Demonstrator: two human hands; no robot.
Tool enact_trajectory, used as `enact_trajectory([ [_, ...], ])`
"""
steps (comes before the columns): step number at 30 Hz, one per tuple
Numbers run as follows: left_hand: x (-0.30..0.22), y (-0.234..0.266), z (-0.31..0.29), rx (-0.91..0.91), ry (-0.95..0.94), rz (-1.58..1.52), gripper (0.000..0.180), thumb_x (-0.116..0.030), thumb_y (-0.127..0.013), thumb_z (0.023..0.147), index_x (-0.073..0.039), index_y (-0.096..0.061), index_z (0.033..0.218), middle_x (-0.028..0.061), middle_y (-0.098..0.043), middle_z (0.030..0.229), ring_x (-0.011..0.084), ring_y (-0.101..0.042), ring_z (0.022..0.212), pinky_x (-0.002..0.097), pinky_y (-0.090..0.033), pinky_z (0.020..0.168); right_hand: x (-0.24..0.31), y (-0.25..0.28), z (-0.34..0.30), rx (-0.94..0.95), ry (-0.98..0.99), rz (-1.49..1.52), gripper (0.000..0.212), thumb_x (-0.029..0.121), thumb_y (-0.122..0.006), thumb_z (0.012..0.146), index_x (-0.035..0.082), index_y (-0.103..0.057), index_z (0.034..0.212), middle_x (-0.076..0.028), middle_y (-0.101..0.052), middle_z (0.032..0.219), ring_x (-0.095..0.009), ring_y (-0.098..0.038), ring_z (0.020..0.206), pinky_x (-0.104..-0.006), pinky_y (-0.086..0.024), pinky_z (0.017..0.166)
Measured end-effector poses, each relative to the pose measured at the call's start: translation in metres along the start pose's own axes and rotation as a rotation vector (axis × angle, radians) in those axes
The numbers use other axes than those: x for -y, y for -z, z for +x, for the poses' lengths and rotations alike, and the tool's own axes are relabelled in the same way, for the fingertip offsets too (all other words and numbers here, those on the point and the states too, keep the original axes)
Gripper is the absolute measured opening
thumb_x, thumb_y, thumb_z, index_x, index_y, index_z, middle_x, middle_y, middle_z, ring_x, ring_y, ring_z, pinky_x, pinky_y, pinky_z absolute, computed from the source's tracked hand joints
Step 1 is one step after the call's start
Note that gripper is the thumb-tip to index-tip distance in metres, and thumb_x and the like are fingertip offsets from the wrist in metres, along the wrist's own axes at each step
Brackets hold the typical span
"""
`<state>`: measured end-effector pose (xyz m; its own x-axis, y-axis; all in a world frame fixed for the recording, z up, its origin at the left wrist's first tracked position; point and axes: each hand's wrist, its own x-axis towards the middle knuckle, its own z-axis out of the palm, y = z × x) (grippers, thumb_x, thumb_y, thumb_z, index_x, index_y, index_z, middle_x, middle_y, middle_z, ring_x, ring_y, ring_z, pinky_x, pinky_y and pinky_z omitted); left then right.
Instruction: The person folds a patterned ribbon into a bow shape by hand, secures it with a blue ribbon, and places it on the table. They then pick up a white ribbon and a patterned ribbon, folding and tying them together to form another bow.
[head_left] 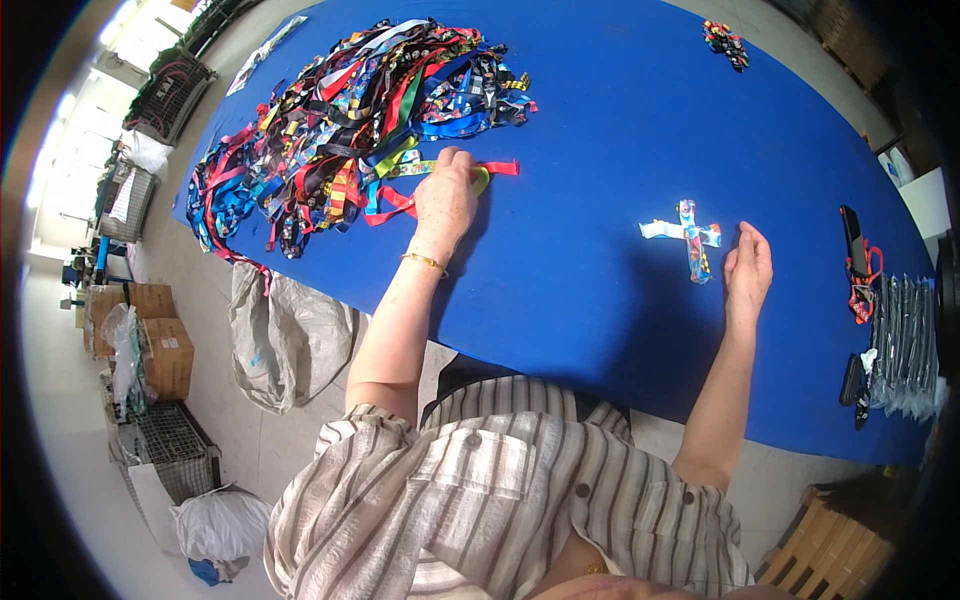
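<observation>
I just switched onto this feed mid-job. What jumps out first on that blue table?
The big tangled heap of multicoloured ribbon straps fills the far left of the blue table. The left hand reaches into its near edge, resting on a red strap that trails out of the heap. To the right, two short straps laid as a cross sit alone, the right hand just beside them, apart and open.

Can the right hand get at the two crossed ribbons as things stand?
Probably yes. The right hand rests open on the blue table just beside the crossed ribbons, with nothing between them.
</observation>
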<state>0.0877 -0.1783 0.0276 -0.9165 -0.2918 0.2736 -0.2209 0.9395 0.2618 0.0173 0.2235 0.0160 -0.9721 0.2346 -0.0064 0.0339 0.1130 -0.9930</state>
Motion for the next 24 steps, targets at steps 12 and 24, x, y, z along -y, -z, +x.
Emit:
enact_trajectory([
  [12, -0.098, 0.001, -0.042, 0.045, -0.255, -0.275, 0.016, -0.021, -0.058, 0.096, -0.005, -0.058, 0.094, 0.0154, -0.061, 0.088, 0.0368, -0.064, 0.076, 0.0454, -0.051, 0.063, 0.006, -0.001, -0.002, -0.143, 0.223, 0.294, 0.020, 0.016, -0.054, 0.102, 0.002, -0.062, 0.114, 0.003, -0.051, 0.067, -0.003, -0.043, 0.053, -0.0194, -0.033, 0.047],
  [24, -0.146, 0.000, -0.075, 0.122, -0.485, -0.324, 0.021, -0.023, -0.059, 0.094, -0.006, -0.057, 0.082, 0.0136, -0.062, 0.072, 0.0328, -0.064, 0.059, 0.0421, -0.051, 0.053, 0.037, -0.044, -0.081, 0.686, 0.728, -0.086, 0.043, 0.012, -0.073, 0.082, 0.002, -0.058, 0.120, -0.010, -0.062, 0.091, -0.022, -0.064, 0.084, -0.0337, -0.053, 0.079],
])
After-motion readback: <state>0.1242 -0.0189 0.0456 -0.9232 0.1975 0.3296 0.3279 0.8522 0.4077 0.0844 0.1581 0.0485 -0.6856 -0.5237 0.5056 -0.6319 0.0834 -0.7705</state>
